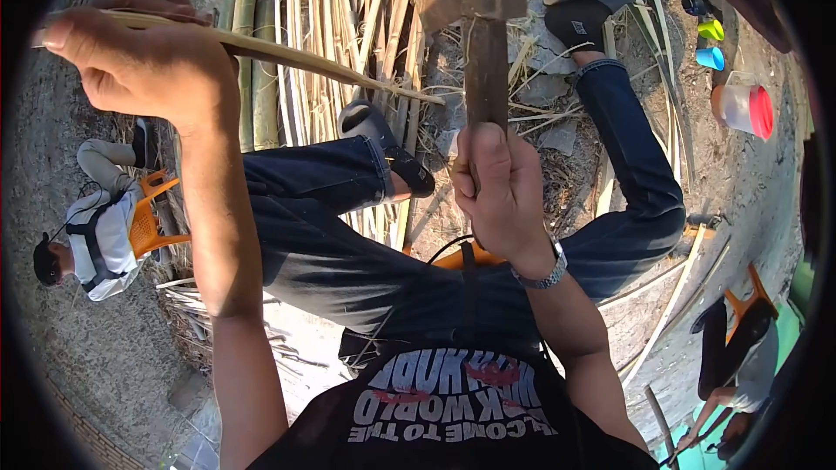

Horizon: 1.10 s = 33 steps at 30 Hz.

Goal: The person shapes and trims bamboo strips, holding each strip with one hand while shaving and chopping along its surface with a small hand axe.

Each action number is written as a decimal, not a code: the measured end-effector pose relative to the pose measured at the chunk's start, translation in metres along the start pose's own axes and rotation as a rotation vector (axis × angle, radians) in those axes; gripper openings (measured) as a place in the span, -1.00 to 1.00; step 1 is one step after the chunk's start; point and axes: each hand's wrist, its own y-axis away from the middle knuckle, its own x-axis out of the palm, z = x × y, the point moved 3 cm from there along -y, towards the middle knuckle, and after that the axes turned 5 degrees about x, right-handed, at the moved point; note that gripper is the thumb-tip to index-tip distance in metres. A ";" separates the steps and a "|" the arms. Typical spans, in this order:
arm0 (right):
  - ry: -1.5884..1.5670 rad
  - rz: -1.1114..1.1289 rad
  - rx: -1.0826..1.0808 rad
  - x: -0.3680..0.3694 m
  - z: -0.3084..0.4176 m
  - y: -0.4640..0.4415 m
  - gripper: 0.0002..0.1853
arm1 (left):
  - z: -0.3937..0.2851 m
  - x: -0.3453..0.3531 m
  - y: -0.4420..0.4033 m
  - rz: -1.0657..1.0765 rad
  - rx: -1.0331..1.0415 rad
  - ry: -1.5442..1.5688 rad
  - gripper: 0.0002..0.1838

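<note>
Head view, left fingers: closed round a long split strip point(322, 62); left hand point(131, 61) at upper left of the frame, wrist bent.
Right fingers: wrapped tight round the wooden handle of a hatchet point(486, 70); right hand point(501, 183) right of centre, thumb along the wood.
Strip: slender, slightly bowed, tan with a darker edge; runs from upper left toward top centre, its free end ragged and near the handle. Whether they touch, cannot tell.
Hatchet: upright in the frame, head at top centre; metal brown and worn, the flared side toward the left; handle dark and scuffed.
Stage, as judged: strip in one hand and hatchet in the other, both held off the ground; no cut visible under way.
Next move calls for: a firm hold on the strip, left fingers well away from the edge, and a controlled swing.
Wrist: metal-banded watch point(544, 270) on the right arm.
Beyond the hands: pale split lengths point(383, 0) piled at top centre, beside thicker green poles point(264, 78).
Upper right: lime cup point(711, 30), blue cup point(710, 57), tub with red end point(753, 110).
Frame edges: one seated person point(100, 244) at left, on an orange chair point(150, 218); another person point(758, 365) at lower right.
</note>
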 end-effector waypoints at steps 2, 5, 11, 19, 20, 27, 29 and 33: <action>-0.003 -0.046 -0.271 0.012 -0.002 0.010 -0.47 | -0.005 0.003 -0.001 -0.007 0.049 -0.005 -0.35; 0.425 0.001 0.145 -0.012 -0.104 -0.015 -0.42 | -0.007 0.004 0.000 0.027 -0.070 0.213 -0.37; -0.159 -0.034 0.137 -0.008 -0.005 0.002 -0.39 | 0.009 -0.003 -0.006 0.047 0.147 0.101 -0.33; 0.077 0.062 0.514 -0.013 -0.071 -0.026 -0.35 | 0.018 -0.012 -0.003 -0.047 -0.065 0.122 -0.37; 0.194 0.031 0.414 -0.012 -0.052 -0.032 -0.35 | 0.019 -0.010 -0.005 -0.050 -0.033 0.110 -0.37; 0.129 -0.004 -0.158 0.008 -0.030 0.000 -0.42 | 0.011 -0.009 -0.001 0.013 -0.037 0.149 -0.45; 0.577 0.005 0.048 -0.009 -0.106 -0.023 -0.39 | 0.000 -0.007 0.003 0.023 -0.023 0.166 -0.45; 0.310 -0.060 0.431 -0.053 -0.119 -0.052 -0.38 | -0.001 -0.004 0.003 0.025 -0.050 0.197 -0.45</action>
